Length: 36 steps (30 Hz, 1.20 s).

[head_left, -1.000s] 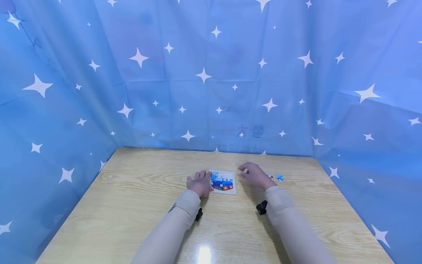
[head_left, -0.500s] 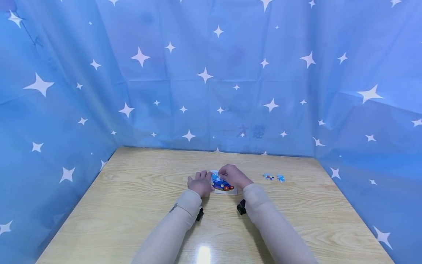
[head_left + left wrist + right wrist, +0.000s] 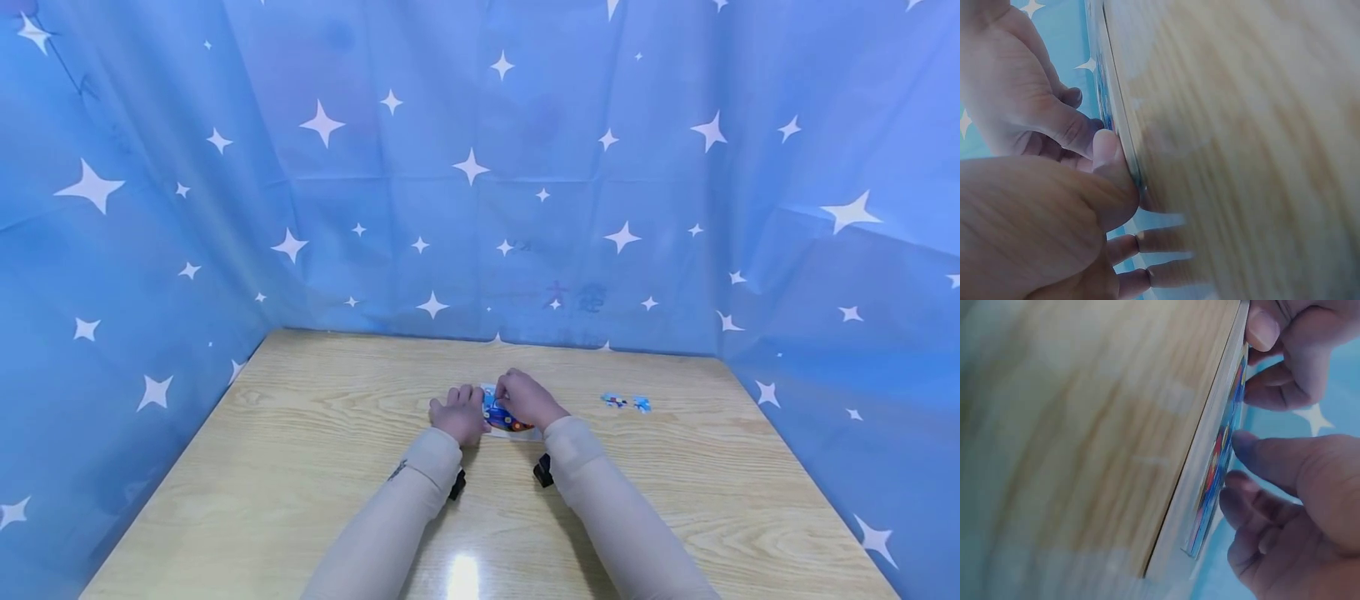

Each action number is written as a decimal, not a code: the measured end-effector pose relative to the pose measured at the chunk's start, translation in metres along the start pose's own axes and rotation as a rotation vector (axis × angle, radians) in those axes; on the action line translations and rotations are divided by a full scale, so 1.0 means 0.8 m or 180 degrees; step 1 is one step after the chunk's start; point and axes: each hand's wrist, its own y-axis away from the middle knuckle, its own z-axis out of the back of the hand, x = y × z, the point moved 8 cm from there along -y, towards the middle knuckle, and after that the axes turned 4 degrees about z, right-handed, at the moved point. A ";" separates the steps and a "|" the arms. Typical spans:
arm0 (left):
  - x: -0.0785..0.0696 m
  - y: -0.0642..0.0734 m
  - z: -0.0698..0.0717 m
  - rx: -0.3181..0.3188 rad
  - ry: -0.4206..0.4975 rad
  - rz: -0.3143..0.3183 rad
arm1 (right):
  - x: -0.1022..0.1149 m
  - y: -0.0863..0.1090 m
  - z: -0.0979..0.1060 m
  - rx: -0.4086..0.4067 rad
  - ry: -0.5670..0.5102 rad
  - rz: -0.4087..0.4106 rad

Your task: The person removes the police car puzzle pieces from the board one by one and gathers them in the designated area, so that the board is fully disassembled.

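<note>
A jigsaw puzzle board (image 3: 517,435) with a blue cartoon vehicle picture lies flat on the table. At its left side my left hand (image 3: 459,415) holds it, thumb against the front edge, as the left wrist view shows of that thumb (image 3: 1110,159). Above the picture, my right hand (image 3: 528,402) bends down with curled fingers. In the right wrist view its thumb (image 3: 1272,456) and fingertips meet the picture's surface on the puzzle board (image 3: 1175,528), a small gap between them. Whether a puzzle piece sits under those tips is hidden. The right hand covers the picture's upper right part.
Two loose blue puzzle pieces, one (image 3: 614,401) and another (image 3: 642,404), lie to the right of the board. The wooden table (image 3: 315,467) ends at a blue star-patterned curtain (image 3: 390,217) at the back and both sides.
My right hand has moved left from beside the board to over the picture, uncovering the loose pieces on the right. The left hand stays at the board's left side.
</note>
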 end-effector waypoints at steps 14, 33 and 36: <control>0.000 -0.001 0.003 0.0006 -0.0042 0.0031 | 0.003 0.001 0.005 -0.0055 -0.0037 -0.0098; 0.001 0.002 0.001 -0.0016 0.0093 -0.0006 | 0.000 -0.004 0.005 -0.0141 -0.0250 0.0011; 0.000 0.002 0.001 -0.0001 0.0096 -0.0007 | 0.001 -0.005 0.006 -0.0141 -0.0225 0.0048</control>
